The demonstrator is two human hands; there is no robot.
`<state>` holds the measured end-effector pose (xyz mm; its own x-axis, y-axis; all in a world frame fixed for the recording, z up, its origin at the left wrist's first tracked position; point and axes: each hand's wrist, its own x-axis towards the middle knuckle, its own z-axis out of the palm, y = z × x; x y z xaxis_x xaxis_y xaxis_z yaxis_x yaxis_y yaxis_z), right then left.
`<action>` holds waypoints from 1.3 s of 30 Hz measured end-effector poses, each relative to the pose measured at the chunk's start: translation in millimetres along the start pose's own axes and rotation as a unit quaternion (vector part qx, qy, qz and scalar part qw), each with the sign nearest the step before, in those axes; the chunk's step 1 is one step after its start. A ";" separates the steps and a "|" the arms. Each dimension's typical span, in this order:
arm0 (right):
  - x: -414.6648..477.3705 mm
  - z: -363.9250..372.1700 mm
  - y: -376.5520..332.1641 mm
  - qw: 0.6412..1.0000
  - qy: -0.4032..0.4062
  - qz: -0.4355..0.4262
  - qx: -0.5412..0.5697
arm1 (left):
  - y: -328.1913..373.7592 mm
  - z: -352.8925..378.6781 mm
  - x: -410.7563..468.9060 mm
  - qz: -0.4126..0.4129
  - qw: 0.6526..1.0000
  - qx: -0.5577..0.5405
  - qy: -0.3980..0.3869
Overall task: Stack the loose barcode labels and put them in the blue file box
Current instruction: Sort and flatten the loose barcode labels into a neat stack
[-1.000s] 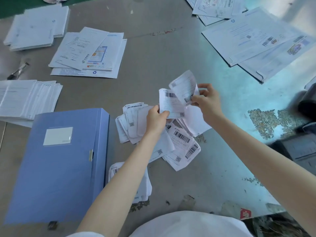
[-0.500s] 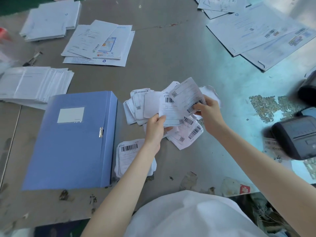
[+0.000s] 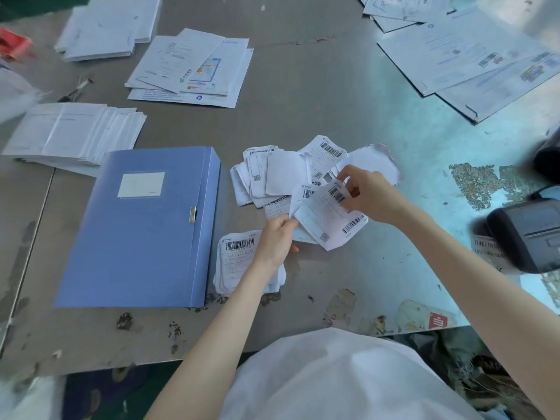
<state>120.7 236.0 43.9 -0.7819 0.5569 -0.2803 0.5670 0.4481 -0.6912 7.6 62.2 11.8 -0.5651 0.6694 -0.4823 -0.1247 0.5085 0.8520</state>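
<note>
White paper barcode labels (image 3: 272, 174), thin and slightly curled, lie in a loose overlapping heap on a worn grey metal counter (image 3: 303, 110), just beyond the fingers and a little to their left. The person's left hand (image 3: 277, 237) pinches the lower left corner of a small fanned bunch of labels (image 3: 321, 216), its fingers (image 3: 286, 222) curled closed on the paper. The right hand (image 3: 374, 195) pinches the upper right edge of the same bunch, thumb and forefinger closed on a slip printed with a barcode. The bunch is raised a little over the near side of the heap.

Directly below the left fingers, partly under the forearm, sits a squared pile of labels (image 3: 236, 259) with a barcode facing up. Further left of the fingers lies a flat rectangular blue plastic file box (image 3: 142, 231), lid closed, with its small metal clasp (image 3: 192, 214) on the side facing the hands.

These slips look very light, limp and smooth, so they probably slide over one another and fan out easily, and some edges look ragged and liable to tear. A sound hold is likely along one short edge, thumb on top and fingers beneath, with the edges tapped on the counter to square them. The box must be opened before anything goes in.
</note>
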 end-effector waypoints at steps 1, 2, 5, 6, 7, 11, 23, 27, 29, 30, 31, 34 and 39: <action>-0.8 0.9 -1.6 1.000 0.030 -0.006 0.006 | -0.8 0.2 -1.1 0.008 1.000 0.017 0.000; -1.6 1.6 -2.2 0.998 0.053 -0.012 0.015 | -0.5 0.0 -3.4 0.015 0.999 0.036 -0.001; -5.9 4.6 -4.4 0.998 0.063 -0.025 0.002 | -0.1 -1.3 -9.2 0.037 0.996 0.078 -0.001; -7.0 5.4 -5.1 0.998 0.054 -0.031 -0.012 | -0.1 -1.7 -9.9 0.040 0.995 0.093 -0.009; -8.8 7.0 -6.0 0.998 0.044 -0.037 -0.028 | -0.8 -2.2 -11.0 0.044 0.993 0.105 -0.013; -14.4 12.2 -11.4 0.993 0.026 -0.064 -0.094 | -6.6 -5.0 -13.3 0.063 0.983 0.174 -0.019; -18.9 17.1 -19.7 0.992 -0.029 -0.101 -0.063 | -3.0 -6.7 -21.0 0.043 0.993 0.090 -0.062; -15.4 20.9 -17.3 0.992 -0.013 -0.117 -0.034 | -5.6 -3.0 -16.9 0.076 0.990 0.119 -0.023; -11.7 23.3 -10.9 0.994 -0.002 -0.108 -0.002 | -5.6 -0.3 -15.7 0.069 0.992 0.109 -0.009; -8.8 24.6 -5.7 0.995 0.016 -0.097 0.018 | -5.8 0.3 -15.1 0.064 0.992 0.108 -0.007; -5.4 25.5 0.2 0.995 0.045 -0.080 0.034 | -5.6 1.2 -15.1 0.060 0.993 0.103 -0.005; 9.3 22.8 23.2 0.990 0.139 0.008 0.029 | -8.2 3.4 -11.1 0.033 0.997 0.072 0.007; 28.3 16.4 45.7 0.977 0.128 0.122 -0.119 | -11.2 7.2 -4.1 0.003 0.998 0.060 0.003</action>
<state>120.2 260.8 -6.5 -0.5425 0.8106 -0.2207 0.7965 0.4127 -0.4420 17.1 57.6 2.8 -0.5701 0.6700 -0.4756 -0.0225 0.5659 0.8242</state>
